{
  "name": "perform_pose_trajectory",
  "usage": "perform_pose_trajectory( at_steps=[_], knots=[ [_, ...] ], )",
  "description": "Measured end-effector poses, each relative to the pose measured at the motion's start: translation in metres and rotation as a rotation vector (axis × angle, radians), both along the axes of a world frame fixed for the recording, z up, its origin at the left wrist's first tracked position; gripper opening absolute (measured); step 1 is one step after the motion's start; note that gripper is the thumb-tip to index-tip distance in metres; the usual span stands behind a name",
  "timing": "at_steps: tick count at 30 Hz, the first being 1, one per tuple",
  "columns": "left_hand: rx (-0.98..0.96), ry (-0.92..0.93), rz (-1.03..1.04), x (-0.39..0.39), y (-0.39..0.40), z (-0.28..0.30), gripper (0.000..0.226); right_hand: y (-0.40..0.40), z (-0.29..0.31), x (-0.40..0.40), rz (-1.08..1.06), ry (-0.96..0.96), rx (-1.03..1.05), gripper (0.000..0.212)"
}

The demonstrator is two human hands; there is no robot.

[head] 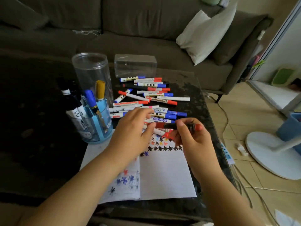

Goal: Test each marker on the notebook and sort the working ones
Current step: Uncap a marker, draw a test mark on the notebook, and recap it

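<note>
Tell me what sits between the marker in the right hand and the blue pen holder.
The left hand lies across that path, fingers among the loose markers. The right hand grips the black, red-ended marker above the notebook; the blue pen holder stands to its left.

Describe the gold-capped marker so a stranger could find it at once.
Start at the tall clear plastic cylinder at the dark table's far left. Directly in front stands a blue pen holder with upright markers. The gold-capped marker rises from it, the only gold cap among blue and black ones.
</note>
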State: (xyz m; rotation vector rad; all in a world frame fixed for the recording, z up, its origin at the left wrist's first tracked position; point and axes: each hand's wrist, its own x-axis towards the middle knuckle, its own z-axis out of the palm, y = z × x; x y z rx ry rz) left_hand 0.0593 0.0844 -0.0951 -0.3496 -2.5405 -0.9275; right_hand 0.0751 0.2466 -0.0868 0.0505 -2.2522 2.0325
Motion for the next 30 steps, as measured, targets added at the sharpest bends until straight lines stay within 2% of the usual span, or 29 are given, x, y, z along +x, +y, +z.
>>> perform_pose_trajectory(
  at_steps=[6, 11, 14, 18, 22, 26, 28, 30],
  knots=[
    [-0.141, 0.027, 0.011, 0.033, -0.024, 0.054, 0.014, -0.007, 0.036, 0.019, 0.065, 0.036, 0.238, 0.005],
    [-0.216, 0.092, 0.186, 0.127, -0.090, 0.072, 0.011, -0.061, 0.062, 0.070, 0.348, 0.174, 0.314, 0.011],
    [-0.246, 0.085, 0.383, 0.196, -0.146, 0.061, 0.009, -0.115, 0.054, 0.103, 0.543, 0.251, 0.370, 0.012],
    [-0.273, -0.039, 0.638, 0.285, -0.213, 0.034, 0.022, -0.192, 0.029, 0.142, 0.766, 0.407, 0.495, 0.016],
    [-0.248, -0.198, 0.855, 0.359, -0.258, -0.001, 0.007, -0.261, -0.010, 0.180, 1.063, 0.407, 0.637, 0.025],
    [-0.203, -0.330, 0.931, 0.395, -0.268, -0.030, 0.014, -0.295, -0.052, 0.206, 1.332, 0.348, 0.899, 0.044],
    [-0.193, -0.352, 0.908, 0.395, -0.265, -0.036, 0.015, -0.295, -0.057, 0.206, 1.354, 0.356, 0.947, 0.044],
    [-0.198, -0.343, 0.872, 0.384, -0.261, -0.035, 0.015, -0.287, -0.050, 0.199, 1.286, 0.386, 0.930, 0.039]
  ],
)
